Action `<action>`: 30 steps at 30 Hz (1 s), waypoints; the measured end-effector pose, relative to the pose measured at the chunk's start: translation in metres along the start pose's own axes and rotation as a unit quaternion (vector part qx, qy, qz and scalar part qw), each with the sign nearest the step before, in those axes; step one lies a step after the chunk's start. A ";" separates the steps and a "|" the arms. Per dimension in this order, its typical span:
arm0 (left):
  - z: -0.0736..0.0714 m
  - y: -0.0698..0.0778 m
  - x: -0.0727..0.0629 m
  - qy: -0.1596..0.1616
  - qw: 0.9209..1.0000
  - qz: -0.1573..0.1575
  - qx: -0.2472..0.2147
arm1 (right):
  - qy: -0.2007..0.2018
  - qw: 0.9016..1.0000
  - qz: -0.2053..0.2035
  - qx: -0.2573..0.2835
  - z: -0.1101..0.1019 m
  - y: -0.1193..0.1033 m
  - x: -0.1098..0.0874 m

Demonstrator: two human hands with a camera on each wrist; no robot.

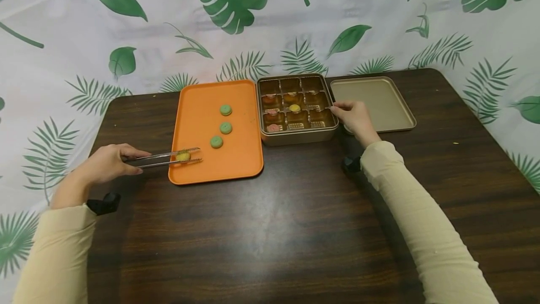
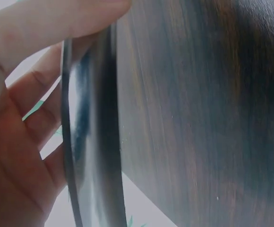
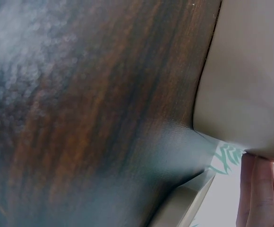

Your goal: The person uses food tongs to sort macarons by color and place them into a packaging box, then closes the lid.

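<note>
My left hand (image 1: 101, 165) holds metal tongs (image 1: 158, 155) over the left part of an orange tray (image 1: 198, 107). Between the tong arms, near their tips, sits a yellow macaron (image 1: 183, 156). Three green macarons (image 1: 225, 128) lie on the tray. At the right rim of a gold tin box (image 1: 299, 137), my right hand (image 1: 356, 118) pinches the edge with thumb and fingers. A clear divided insert lines the box. One yellow macaron (image 1: 294, 108) is in its middle compartment, and pink macarons (image 1: 273, 128) are in the left column. The right wrist view shows fingertips (image 3: 262, 184) against the box wall.
A flat gold lid (image 1: 375, 102) lies right of the box on the dark wooden table (image 1: 261, 229). The tray stands against the box's left side. Behind the table hangs a white cloth (image 1: 168, 8) with green leaves.
</note>
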State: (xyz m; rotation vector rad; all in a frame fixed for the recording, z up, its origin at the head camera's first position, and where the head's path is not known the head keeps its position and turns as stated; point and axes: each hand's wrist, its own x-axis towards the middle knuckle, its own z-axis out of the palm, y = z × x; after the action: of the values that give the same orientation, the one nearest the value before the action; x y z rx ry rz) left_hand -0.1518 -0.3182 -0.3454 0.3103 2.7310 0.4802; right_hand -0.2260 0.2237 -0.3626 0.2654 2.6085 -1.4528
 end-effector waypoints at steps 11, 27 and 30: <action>0.004 0.018 0.016 0.020 1.000 0.014 -0.002 | 0.015 1.000 -0.012 -0.014 0.000 0.002 0.001; -0.007 0.003 0.003 -0.009 1.000 -0.016 0.019 | -0.004 1.000 -0.003 0.000 -0.003 0.002 0.002; -0.005 0.002 0.002 -0.010 1.000 -0.016 0.015 | -0.003 1.000 -0.003 0.002 -0.002 0.002 0.002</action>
State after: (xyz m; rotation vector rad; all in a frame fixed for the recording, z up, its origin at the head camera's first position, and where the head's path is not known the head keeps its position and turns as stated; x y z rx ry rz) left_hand -0.1553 -0.3171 -0.3406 0.2770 2.7224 0.4249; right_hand -0.2273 0.2267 -0.3641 0.2541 2.6040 -1.4587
